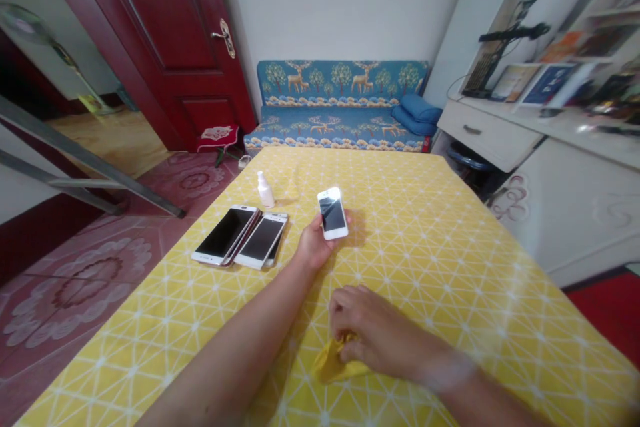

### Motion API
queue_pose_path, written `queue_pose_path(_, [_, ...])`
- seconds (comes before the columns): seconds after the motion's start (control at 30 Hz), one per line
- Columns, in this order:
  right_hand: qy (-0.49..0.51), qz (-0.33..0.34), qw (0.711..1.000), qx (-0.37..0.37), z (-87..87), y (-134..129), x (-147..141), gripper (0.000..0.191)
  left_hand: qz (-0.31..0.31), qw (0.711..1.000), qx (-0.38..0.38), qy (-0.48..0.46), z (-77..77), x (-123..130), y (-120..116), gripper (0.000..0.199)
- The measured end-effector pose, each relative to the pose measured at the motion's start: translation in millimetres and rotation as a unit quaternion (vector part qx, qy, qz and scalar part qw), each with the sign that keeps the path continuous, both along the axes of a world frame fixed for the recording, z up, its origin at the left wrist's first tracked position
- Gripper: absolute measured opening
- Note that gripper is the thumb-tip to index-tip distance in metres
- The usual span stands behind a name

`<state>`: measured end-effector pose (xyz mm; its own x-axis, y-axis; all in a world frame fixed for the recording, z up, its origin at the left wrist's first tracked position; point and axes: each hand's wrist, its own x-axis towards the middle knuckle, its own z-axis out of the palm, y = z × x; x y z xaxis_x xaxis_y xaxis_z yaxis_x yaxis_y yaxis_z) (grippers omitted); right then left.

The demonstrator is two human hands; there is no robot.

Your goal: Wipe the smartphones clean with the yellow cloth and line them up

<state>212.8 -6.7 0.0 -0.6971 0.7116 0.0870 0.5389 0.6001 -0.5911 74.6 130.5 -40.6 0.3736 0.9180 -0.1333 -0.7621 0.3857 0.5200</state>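
Observation:
My left hand [315, 245] grips a small white smartphone [333, 215] around its edges, dark screen facing up, above the middle of the table. Closer to me, my right hand [363, 327] pinches a crumpled yellow cloth [334, 363] near the tabletop. Part of the cloth is hidden under the fingers. To the left of the phone in my hand lie two stacks of phones: a larger white-framed phone [226, 233] tops one, and a smaller white phone [261, 240] tops the other. A white spray bottle [265, 191] stands upright just behind them.
A yellow patterned cloth covers the table [430, 233]. Beyond its far edge is a blue bench [340, 117] with deer prints. A white cabinet [490, 133] stands on the right, and a red stool [218, 137] sits near the red door [165, 27]. Metal bars [90, 167] slant at the left.

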Motion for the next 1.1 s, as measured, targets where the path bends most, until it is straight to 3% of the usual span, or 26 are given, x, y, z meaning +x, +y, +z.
queue_pose_path(0.07, [0.023,-0.055,0.998,-0.004,2.9,13,1,0.012,-0.025,1.0,0.002,-0.007,1.7,10,9,0.04])
queue_pose_path(0.13, [0.099,-0.175,0.979,-0.013,2.9,40,8,0.009,-0.047,0.999,-0.006,-0.002,2.9,16,14,0.045])
queue_pose_path(0.2, [0.224,-0.317,0.921,-0.013,-2.0,73,20,0.006,-0.051,0.999,-0.007,0.012,3.4,19,15,0.05])
queue_pose_path(0.27, [0.34,-0.439,0.831,0.04,-12.7,103,33,0.016,-0.045,0.999,0.005,0.019,2.9,18,15,0.052])
queue_pose_path(0.33, [0.395,-0.524,0.75,0.085,-26.9,124,42,0.022,-0.05,0.998,0.015,0.026,1.3,18,14,0.05])
queue_pose_path(0.4, [0.402,-0.552,0.723,0.107,-40.2,134,44,0.023,-0.059,0.997,0.021,0.043,-1.1,18,13,0.044])
queue_pose_path(0.53, [0.384,-0.525,0.75,0.12,-54.5,134,35,0.022,-0.081,0.993,0.052,0.073,-5.8,22,7,0.029])
queue_pose_path(0.67, [0.312,-0.458,0.814,0.173,-57.6,127,28,0.025,-0.121,0.989,0.055,0.059,-8.3,22,0,0.028])
queue_pose_path(0.8, [0.25,-0.371,0.871,0.204,-55.0,118,27,0.022,-0.098,0.993,0.048,0.038,-8.8,19,-2,0.026])
queue_pose_path(0.97, [0.257,-0.285,0.896,0.224,-44.1,99,20,0.014,-0.061,0.997,0.032,0.028,-6.2,17,1,0.014])
queue_pose_path(1.1, [0.275,-0.239,0.9,0.24,-38.6,92,12,0.01,-0.06,0.997,0.028,0.038,-4.4,16,1,0.006])
